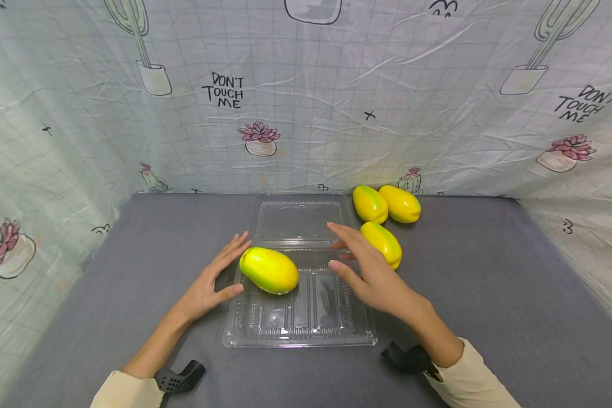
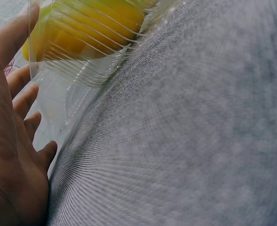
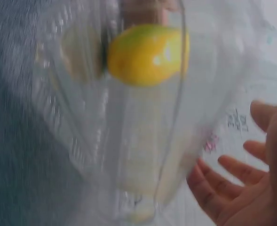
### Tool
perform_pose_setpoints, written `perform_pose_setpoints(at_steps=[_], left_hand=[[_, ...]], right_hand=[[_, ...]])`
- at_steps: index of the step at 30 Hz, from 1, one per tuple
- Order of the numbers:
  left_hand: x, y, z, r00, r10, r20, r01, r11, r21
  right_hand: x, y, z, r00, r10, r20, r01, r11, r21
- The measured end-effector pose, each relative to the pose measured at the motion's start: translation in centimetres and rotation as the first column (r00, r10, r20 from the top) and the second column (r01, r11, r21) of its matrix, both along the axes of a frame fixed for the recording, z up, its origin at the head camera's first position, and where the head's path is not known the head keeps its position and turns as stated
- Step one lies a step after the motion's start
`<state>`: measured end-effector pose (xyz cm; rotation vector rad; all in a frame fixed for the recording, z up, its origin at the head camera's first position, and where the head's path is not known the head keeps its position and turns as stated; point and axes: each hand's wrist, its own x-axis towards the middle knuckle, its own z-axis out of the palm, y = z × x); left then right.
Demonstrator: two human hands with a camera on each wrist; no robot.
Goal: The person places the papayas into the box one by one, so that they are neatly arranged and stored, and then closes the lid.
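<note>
A clear plastic clamshell box point(image 1: 300, 340) lies unfolded on the table, its lid point(image 1: 303, 221) spread toward the back. In the left part of its base sits a yellow-green mango point(image 1: 269, 271). My left hand point(image 1: 204, 292) is at the box's left side, thumb and fingers spread around the mango's left end; whether they touch it I cannot tell. Over the right side of the box, my right hand point(image 1: 374, 280) hangs with fingers extended and holds nothing. The right wrist view shows the mango point(image 3: 147, 55) through the clear plastic, apart from that hand.
Beyond my right hand are three more mangoes: one close to it point(image 1: 382, 243), and two side by side farther back point(image 1: 370, 204) point(image 1: 400, 204). A printed curtain point(image 1: 306, 113) hangs along the back edge of the grey table point(image 1: 464, 317).
</note>
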<state>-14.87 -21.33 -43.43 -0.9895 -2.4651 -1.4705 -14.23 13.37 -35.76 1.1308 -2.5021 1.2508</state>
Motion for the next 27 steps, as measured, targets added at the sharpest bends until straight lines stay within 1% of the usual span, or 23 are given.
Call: perform_pose_setpoints(at_steps=[7,13,20,27], left_hand=[[0.0,0.0,0.0,1.0,-0.006,-0.002,0.006,1.0,0.006],[0.0,0.0,0.0,1.0,-0.005,0.0,0.005,1.0,0.002],[-0.2,0.0,0.0,1.0,-0.006,-0.004,0.006,1.0,-0.002],[-0.1,0.0,0.0,1.0,-0.008,-0.01,0.008,1.0,-0.001]], right_hand=[[-0.4,1.9,0.3,0.998,-0.032,-0.062,0.03,0.999,-0.035],[-1.0,3.5,0.0,0.986,-0.139,-0.096,0.134,0.989,-0.06],[-1.7,5.5,-0.3,0.965,-0.243,-0.093,0.236,0.968,-0.082],[-2.3,6.9,-1.1,0.956,-0.286,-0.07,0.282,0.957,-0.071]])
